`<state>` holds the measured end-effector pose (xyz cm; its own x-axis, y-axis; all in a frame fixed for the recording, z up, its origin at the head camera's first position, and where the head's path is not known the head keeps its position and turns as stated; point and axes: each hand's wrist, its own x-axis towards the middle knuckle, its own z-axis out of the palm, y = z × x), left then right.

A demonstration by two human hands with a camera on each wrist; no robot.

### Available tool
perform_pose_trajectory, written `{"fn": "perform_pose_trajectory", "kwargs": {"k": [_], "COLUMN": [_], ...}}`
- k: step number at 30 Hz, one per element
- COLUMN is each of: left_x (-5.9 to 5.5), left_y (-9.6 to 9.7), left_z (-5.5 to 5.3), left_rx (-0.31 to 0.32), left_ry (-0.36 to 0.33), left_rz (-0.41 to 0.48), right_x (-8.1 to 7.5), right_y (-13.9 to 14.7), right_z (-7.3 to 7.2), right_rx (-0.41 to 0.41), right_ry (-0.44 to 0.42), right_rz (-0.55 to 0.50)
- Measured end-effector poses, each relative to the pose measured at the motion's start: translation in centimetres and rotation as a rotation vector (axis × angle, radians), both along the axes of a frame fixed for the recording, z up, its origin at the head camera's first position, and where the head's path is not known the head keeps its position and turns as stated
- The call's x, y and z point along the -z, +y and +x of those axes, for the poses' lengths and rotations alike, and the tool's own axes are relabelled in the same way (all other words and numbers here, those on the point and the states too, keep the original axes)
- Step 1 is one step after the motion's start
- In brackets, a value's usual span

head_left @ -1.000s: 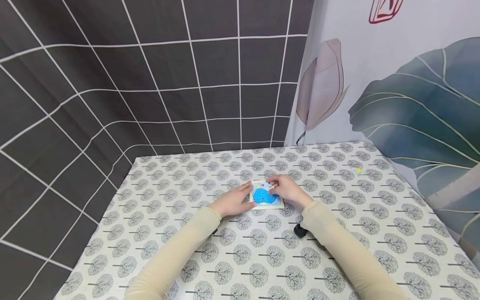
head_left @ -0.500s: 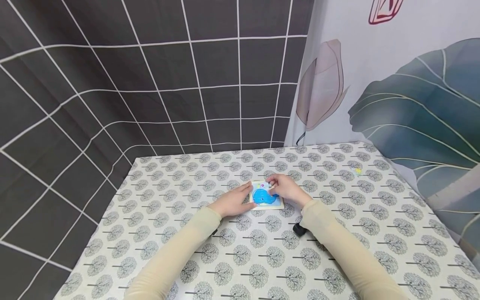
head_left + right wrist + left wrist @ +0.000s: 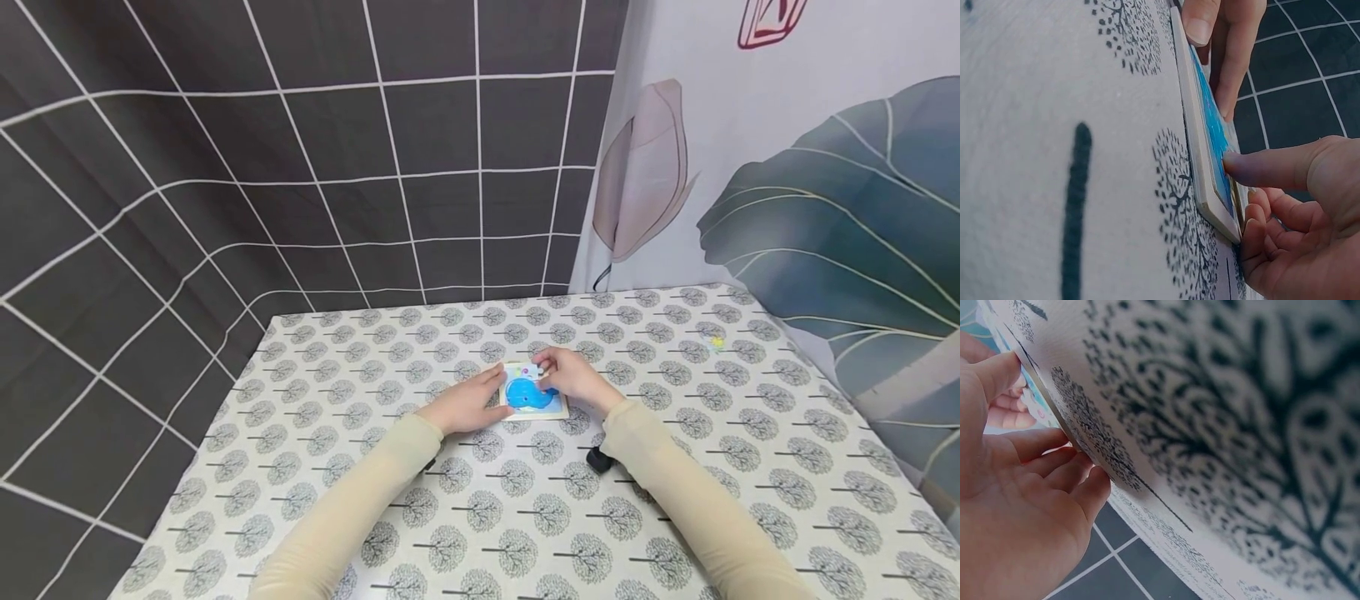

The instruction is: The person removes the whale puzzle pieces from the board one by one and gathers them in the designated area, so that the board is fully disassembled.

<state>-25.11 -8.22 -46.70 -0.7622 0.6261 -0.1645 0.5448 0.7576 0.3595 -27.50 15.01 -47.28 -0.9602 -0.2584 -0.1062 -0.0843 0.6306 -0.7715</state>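
A small square jigsaw puzzle (image 3: 525,393) with a blue whale picture and a pale wooden border lies flat on the table. My left hand (image 3: 467,402) holds its left side, thumb at the near left corner and fingers along the far edge. At the right side, my right hand (image 3: 572,377) pinches a puzzle piece (image 3: 538,369) at the far right part of the picture. In the right wrist view the thumb (image 3: 1266,167) presses on the blue face, while the other fingers curl beside the board's edge. The hand covers much of that piece.
A small yellow and pale blue piece (image 3: 716,342) lies far to the right on the tree-patterned tablecloth (image 3: 420,533). A dark grid curtain (image 3: 337,167) hangs behind and left, and a white leaf-printed curtain (image 3: 660,267) behind and right. A black device (image 3: 598,460) sits under the right wrist.
Almost nothing moves. The right thumb and fingers shift very slightly at the puzzle's right side, and the left hand stays in place.
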Motion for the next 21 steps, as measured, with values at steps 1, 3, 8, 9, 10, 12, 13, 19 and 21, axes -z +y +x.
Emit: {"fn": "perform_pose_trajectory", "kwargs": {"k": [1, 3, 8, 9, 10, 12, 13, 19, 21], "left_x": [-0.04, -0.13, -0.24, -0.21, -0.16, -0.09, -0.06, 0.15, 0.22], "left_y": [0.02, 0.04, 0.05, 0.06, 0.04, 0.01, -0.01, -0.13, -0.17], "left_z": [-0.02, -0.03, 0.04, 0.06, 0.07, 0.13, 0.16, 0.06, 0.00], "left_rx": [0.002, 0.006, 0.008, 0.008, 0.006, 0.001, 0.000, 0.003, 0.005], "left_ry": [0.000, 0.002, 0.002, 0.001, -0.002, -0.008, -0.010, 0.000, 0.000], "left_rz": [-0.002, -0.003, -0.003, -0.006, -0.006, -0.006, -0.004, -0.002, -0.003], "right_x": [0.01, 0.04, -0.07, -0.12, -0.16, -0.18, -0.23, -0.15, -0.14], "right_y": [0.02, 0.09, 0.18, 0.18, 0.18, 0.18, 0.16, 0.19, 0.20], "right_z": [-0.02, -0.06, -0.08, -0.06, -0.05, -0.04, -0.02, -0.25, -0.31], "right_rx": [0.003, 0.003, 0.000, 0.002, 0.004, 0.007, 0.008, 0.001, -0.003], "right_ry": [0.000, 0.003, -0.002, -0.008, -0.014, -0.028, -0.032, -0.039, -0.044], "right_rz": [-0.005, -0.009, -0.028, -0.031, -0.032, -0.035, -0.036, -0.061, -0.074]}}
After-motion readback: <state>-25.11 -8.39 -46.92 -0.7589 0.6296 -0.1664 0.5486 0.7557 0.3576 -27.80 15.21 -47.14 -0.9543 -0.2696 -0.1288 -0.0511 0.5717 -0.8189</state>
